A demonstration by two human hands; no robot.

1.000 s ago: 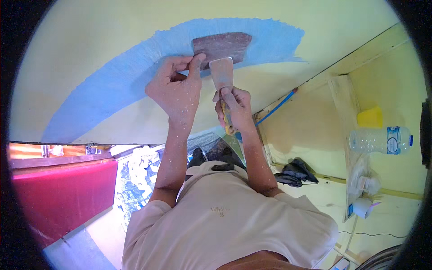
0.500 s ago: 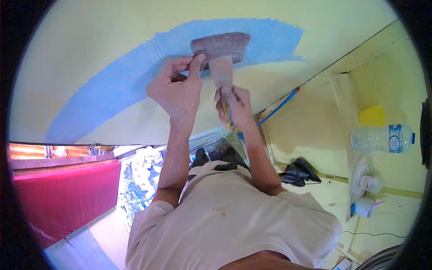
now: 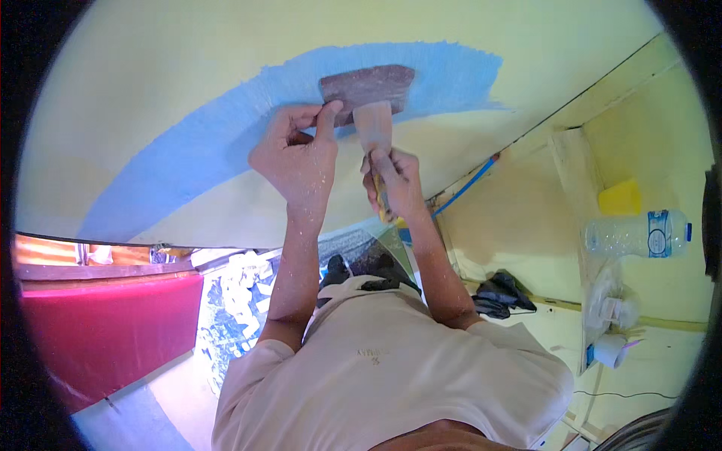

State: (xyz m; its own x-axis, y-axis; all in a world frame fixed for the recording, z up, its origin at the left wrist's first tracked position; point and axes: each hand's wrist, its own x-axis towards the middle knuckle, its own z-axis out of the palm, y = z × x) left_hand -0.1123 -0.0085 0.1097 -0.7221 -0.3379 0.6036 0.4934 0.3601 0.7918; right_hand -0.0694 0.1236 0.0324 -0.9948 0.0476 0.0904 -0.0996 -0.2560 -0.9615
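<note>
A dark brown rectangular sheet (image 3: 370,81), perhaps sandpaper, lies over the blue painted band (image 3: 188,143) on the pale yellow surface. My left hand (image 3: 297,161) pinches its lower left corner between thumb and fingers. In my right hand (image 3: 397,180) is a putty knife (image 3: 374,124), gripped by its yellowish handle. The broad blade overlaps the sheet's lower edge; whether it presses on the sheet I cannot tell. Pale dust specks my left hand and forearm.
Right of me, a wooden shelf (image 3: 573,173) holds a clear plastic bottle (image 3: 635,234), a yellow container (image 3: 620,196) and a white cup (image 3: 610,350). A black bag (image 3: 502,292) lies below. A blue stick (image 3: 466,186) leans by the corner; a red panel (image 3: 105,323) stands at left.
The putty knife has shifted slightly down relative to the sheet. Both hands keep their grips. The whole view has moved a little.
</note>
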